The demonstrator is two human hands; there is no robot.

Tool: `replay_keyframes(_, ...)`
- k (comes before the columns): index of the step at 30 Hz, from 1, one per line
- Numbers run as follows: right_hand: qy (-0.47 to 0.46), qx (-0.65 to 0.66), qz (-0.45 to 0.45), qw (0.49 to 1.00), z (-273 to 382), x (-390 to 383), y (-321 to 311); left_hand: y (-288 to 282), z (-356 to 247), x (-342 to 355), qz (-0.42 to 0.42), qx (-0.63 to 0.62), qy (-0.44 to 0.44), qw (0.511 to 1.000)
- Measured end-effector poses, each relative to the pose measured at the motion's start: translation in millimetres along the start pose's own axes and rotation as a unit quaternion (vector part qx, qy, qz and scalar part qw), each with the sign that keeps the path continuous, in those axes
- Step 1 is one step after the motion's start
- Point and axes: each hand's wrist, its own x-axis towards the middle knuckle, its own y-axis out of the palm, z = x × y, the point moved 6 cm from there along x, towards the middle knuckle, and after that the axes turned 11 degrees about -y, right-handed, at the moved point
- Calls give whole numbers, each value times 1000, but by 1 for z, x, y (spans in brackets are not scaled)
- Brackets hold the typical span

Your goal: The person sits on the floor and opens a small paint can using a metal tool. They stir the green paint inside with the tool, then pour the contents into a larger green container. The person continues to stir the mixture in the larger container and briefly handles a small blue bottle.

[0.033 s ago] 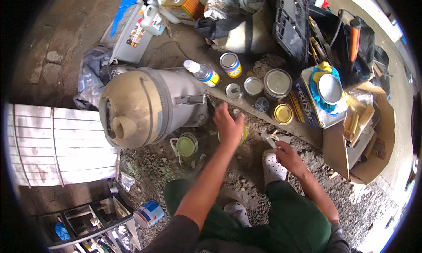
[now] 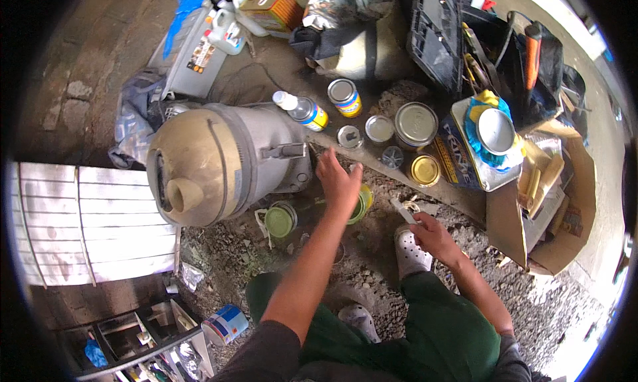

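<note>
1. The person crouches on a floor of dirt and loose gravel (image 2: pixel 232 256), green trousers and pale clogs showing below the arms.
2. The left hand (image 2: pixel 337 180) reaches forward with fingers spread, its grip apart, resting over a small yellow-green tin (image 2: pixel 362 206) that stands on the gravel; the palm hides most of the tin, so I cannot tell how firmly it touches.
3. The right hand (image 2: pixel 428 232) hovers near the right clog (image 2: pixel 411 252), its grip clamped on a small pale flat tool (image 2: pixel 403 210) that sticks out toward the left hand.
4. Just left of the left hand lies a big grey and tan drum-shaped tank (image 2: pixel 219 163) on its side, its spout end turned away from the hand.
5. Below that tank, left of the left wrist, sits a green-lidded jar (image 2: pixel 280 220).
6. Beyond the left hand's fingers, a row of tins stands along a concrete edge: a clear bottle with a yellow label (image 2: pixel 302 109), a yellow-banded can (image 2: pixel 345 96), small round lids (image 2: pixel 379 128), a larger silver-topped can (image 2: pixel 416 124) and a gold lid (image 2: pixel 425 170).
7. Farther right of these is a square tin draped with a blue cloth (image 2: pixel 488 143), then open cardboard boxes (image 2: pixel 551 202).
8. Behind, a dark tool case (image 2: pixel 435 36) stands open.
9. Far left of both hands lies a white slatted panel (image 2: pixel 86 222); a blue and white can (image 2: pixel 224 324) lies near the person's knee.
</note>
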Motion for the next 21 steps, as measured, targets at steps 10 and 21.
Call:
replay_keyframes(10, -18, -74, 88, 993, -6, -8, -1, 33, -27, 75, 48, 13, 39, 998)
replay_keyframes(21, 75, -15, -65, 995, -87, -57, -41, -42, -97, -98, 55, -66, 281, 956)
